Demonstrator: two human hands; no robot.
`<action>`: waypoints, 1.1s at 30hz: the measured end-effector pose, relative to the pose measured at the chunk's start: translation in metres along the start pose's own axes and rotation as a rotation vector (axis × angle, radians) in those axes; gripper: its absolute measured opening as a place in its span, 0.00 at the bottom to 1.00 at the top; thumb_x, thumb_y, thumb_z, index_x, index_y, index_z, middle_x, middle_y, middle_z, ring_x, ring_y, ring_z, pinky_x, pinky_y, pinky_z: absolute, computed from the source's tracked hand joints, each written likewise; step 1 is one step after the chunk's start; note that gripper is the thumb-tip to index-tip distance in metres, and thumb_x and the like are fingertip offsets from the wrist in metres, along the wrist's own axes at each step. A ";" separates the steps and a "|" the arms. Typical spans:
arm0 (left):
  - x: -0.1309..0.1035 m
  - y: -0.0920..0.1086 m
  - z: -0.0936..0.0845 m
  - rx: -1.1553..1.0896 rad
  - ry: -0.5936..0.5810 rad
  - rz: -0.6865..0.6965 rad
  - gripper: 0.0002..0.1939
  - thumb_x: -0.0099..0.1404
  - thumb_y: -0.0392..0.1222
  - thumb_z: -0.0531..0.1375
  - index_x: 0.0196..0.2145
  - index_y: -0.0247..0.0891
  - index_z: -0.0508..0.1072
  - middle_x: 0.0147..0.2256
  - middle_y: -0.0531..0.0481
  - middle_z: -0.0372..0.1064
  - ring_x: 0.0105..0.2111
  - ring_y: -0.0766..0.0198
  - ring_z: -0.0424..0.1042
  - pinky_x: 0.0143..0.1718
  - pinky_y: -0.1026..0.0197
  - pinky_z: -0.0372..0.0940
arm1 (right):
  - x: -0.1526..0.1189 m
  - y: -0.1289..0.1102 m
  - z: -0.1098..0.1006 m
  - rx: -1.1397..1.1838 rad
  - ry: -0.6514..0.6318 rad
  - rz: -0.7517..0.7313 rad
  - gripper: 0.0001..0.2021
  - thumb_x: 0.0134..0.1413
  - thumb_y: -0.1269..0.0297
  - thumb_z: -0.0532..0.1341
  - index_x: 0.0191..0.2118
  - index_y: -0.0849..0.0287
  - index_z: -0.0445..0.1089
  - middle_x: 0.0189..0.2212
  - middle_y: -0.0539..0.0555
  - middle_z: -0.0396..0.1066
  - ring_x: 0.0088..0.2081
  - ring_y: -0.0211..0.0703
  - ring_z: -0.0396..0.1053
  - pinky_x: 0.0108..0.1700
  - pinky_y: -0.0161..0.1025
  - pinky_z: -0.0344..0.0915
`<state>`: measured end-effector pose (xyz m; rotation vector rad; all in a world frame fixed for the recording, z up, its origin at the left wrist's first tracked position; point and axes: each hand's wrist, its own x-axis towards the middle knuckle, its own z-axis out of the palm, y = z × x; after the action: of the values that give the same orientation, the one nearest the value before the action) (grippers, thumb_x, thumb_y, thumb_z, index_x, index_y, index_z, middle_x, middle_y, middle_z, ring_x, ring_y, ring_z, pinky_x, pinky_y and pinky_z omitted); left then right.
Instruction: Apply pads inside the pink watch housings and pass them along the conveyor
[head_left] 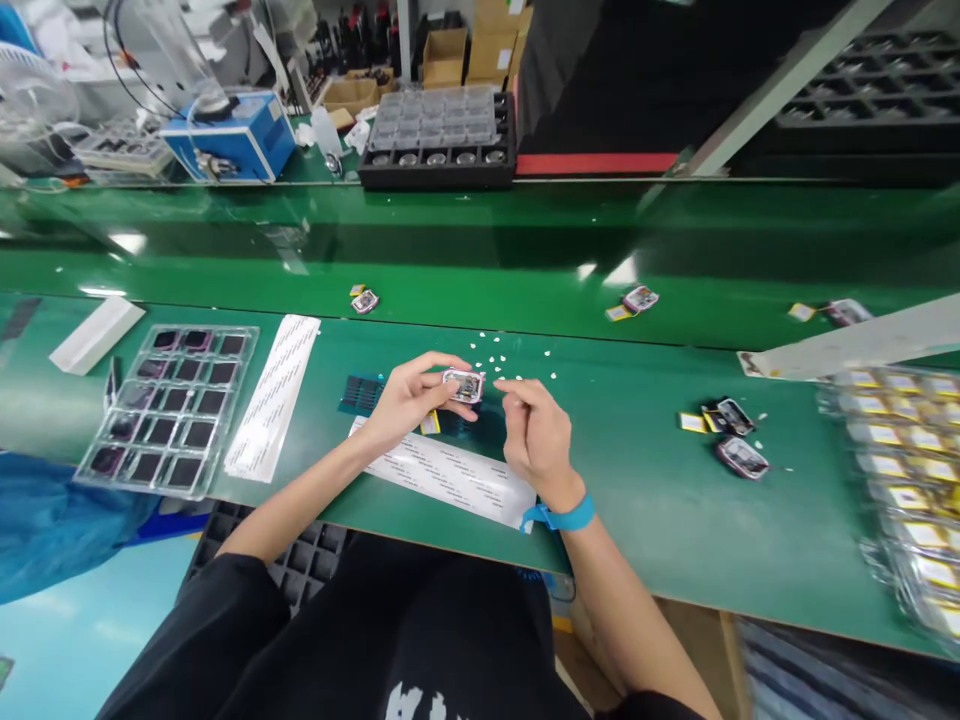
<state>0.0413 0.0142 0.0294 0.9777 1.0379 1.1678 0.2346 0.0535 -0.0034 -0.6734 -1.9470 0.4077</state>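
My left hand holds a small open device with a pinkish rim, its circuit side facing up. A yellow-edged battery hangs just below it. Right of the device, my right hand has its fingers curled, the index finger and thumb near the device's edge; whatever they hold is too small to name. A blue band circles the right wrist. Small white pieces lie scattered behind the hands. Beneath the hands lies a printed white sheet, and a dark blue slotted piece sits left of the device.
At left are a clear tray of dark screens, another white sheet and a white box. Opened devices lie at right, beside stacked battery trays. More devices rest on the green strip behind.
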 end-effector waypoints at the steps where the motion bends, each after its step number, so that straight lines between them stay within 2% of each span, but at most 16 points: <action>1: -0.004 -0.001 0.003 -0.041 -0.001 -0.027 0.18 0.64 0.51 0.68 0.45 0.38 0.72 0.34 0.48 0.81 0.29 0.59 0.83 0.35 0.61 0.76 | -0.001 -0.002 0.001 -0.001 -0.027 0.007 0.12 0.70 0.69 0.54 0.54 0.54 0.68 0.26 0.47 0.70 0.25 0.40 0.68 0.30 0.39 0.68; 4: -0.009 -0.006 0.009 -0.075 -0.002 -0.057 0.17 0.63 0.51 0.69 0.42 0.39 0.72 0.32 0.50 0.81 0.26 0.60 0.82 0.29 0.63 0.75 | -0.002 -0.009 0.003 -0.032 -0.061 0.040 0.12 0.66 0.66 0.62 0.54 0.55 0.69 0.27 0.46 0.73 0.22 0.36 0.67 0.27 0.36 0.66; 7: -0.010 -0.010 0.014 -0.068 0.045 -0.020 0.18 0.63 0.53 0.69 0.41 0.39 0.70 0.32 0.49 0.81 0.24 0.60 0.82 0.26 0.63 0.76 | -0.001 -0.011 0.004 -0.069 -0.041 0.040 0.06 0.65 0.70 0.63 0.46 0.55 0.70 0.28 0.46 0.74 0.22 0.33 0.67 0.26 0.33 0.65; 10: -0.013 -0.012 0.017 -0.048 0.114 0.020 0.17 0.64 0.52 0.68 0.40 0.38 0.70 0.34 0.48 0.81 0.25 0.60 0.82 0.26 0.65 0.76 | 0.000 -0.011 0.004 -0.092 -0.030 0.036 0.04 0.64 0.71 0.64 0.42 0.55 0.71 0.24 0.44 0.71 0.21 0.33 0.67 0.24 0.32 0.63; 17: -0.019 -0.015 0.018 0.110 0.186 0.079 0.06 0.68 0.41 0.62 0.41 0.37 0.70 0.32 0.49 0.80 0.25 0.63 0.83 0.22 0.70 0.72 | -0.003 -0.011 0.005 -0.176 -0.073 0.001 0.06 0.65 0.71 0.63 0.45 0.55 0.72 0.22 0.43 0.69 0.20 0.32 0.66 0.24 0.31 0.64; 24: -0.022 -0.014 0.019 0.328 0.231 0.160 0.03 0.68 0.37 0.60 0.41 0.37 0.71 0.32 0.51 0.79 0.24 0.65 0.82 0.20 0.72 0.69 | -0.004 -0.011 0.007 -0.174 -0.116 0.018 0.07 0.66 0.71 0.63 0.48 0.56 0.71 0.25 0.44 0.73 0.18 0.30 0.64 0.22 0.31 0.60; 29: -0.023 -0.015 0.019 0.417 0.254 0.158 0.04 0.66 0.35 0.59 0.39 0.37 0.71 0.26 0.54 0.78 0.20 0.67 0.79 0.17 0.74 0.66 | -0.002 -0.010 0.003 -0.210 -0.290 -0.011 0.05 0.70 0.69 0.59 0.47 0.58 0.70 0.33 0.50 0.79 0.22 0.32 0.70 0.25 0.32 0.62; 33: -0.021 -0.020 0.017 0.448 0.246 0.116 0.04 0.65 0.35 0.59 0.38 0.37 0.71 0.23 0.56 0.76 0.18 0.67 0.78 0.17 0.73 0.65 | 0.000 -0.009 -0.003 -0.354 -0.463 -0.070 0.08 0.73 0.67 0.56 0.45 0.58 0.72 0.32 0.50 0.78 0.26 0.35 0.72 0.25 0.35 0.59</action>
<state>0.0604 -0.0105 0.0162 1.2771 1.4989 1.1959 0.2349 0.0464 0.0027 -0.7808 -2.5116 0.1824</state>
